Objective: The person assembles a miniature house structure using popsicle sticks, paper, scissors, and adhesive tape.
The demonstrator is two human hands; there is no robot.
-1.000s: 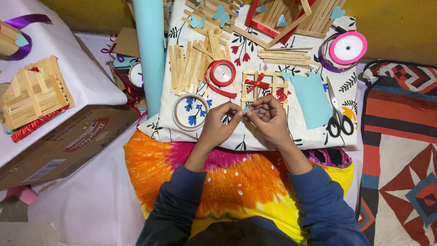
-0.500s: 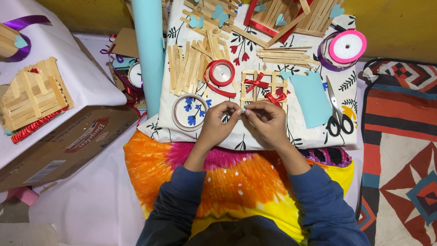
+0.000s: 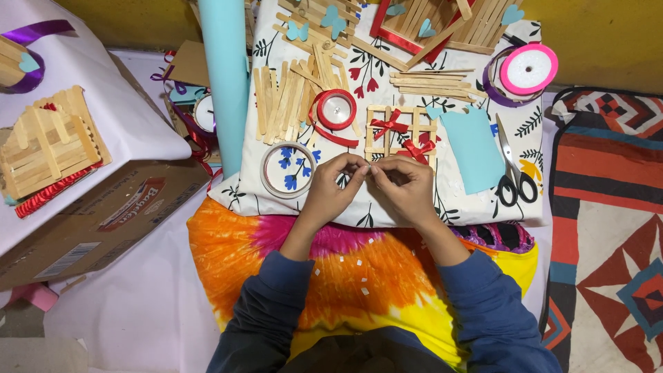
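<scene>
in the head view the left hand (image 3: pixel 330 188) and right hand (image 3: pixel 407 185) meet fingertip to fingertip over the white floral-print cloth (image 3: pixel 476 207), both pinched narrow on something too small to make out. just beyond them lies a square frame of wooden craft sticks with two red ribbon bows (image 3: pixel 399 137), with a clear roll of tape (image 3: pixel 289 169) beside the left hand. a light blue paper rectangle (image 3: pixel 472 148) and black-handled scissors (image 3: pixel 512 173) lie to the right of the frame, and a red ribbon spool (image 3: pixel 336 110) sits just past it.
</scene>
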